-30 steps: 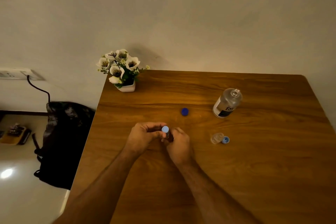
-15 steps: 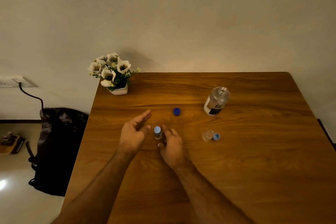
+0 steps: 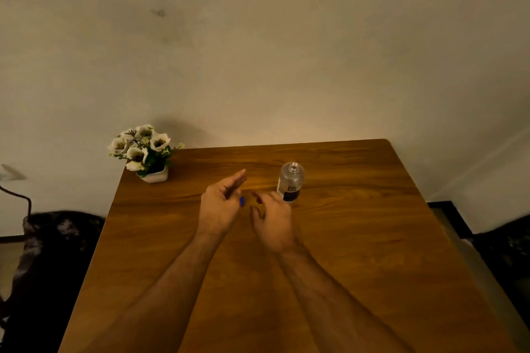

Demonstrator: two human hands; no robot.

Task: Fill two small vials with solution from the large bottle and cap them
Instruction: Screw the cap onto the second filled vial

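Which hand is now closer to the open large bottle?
Right. The right hand is just beside the large bottle, at its lower left; the left hand is farther left, by the blue cap.

Two hands: left hand (image 3: 222, 206), right hand (image 3: 272, 218). One large bottle (image 3: 289, 182), uncapped, at one o'clock. One blue cap (image 3: 241, 201). One flower pot (image 3: 149, 156) at eleven o'clock. One counter (image 3: 358, 238).

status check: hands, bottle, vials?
Left hand open, fingers straight, over blue cap. Right hand loosely curled, holding nothing, beside uncapped large bottle. Vials out of view, likely behind hands. Flower pot well clear.
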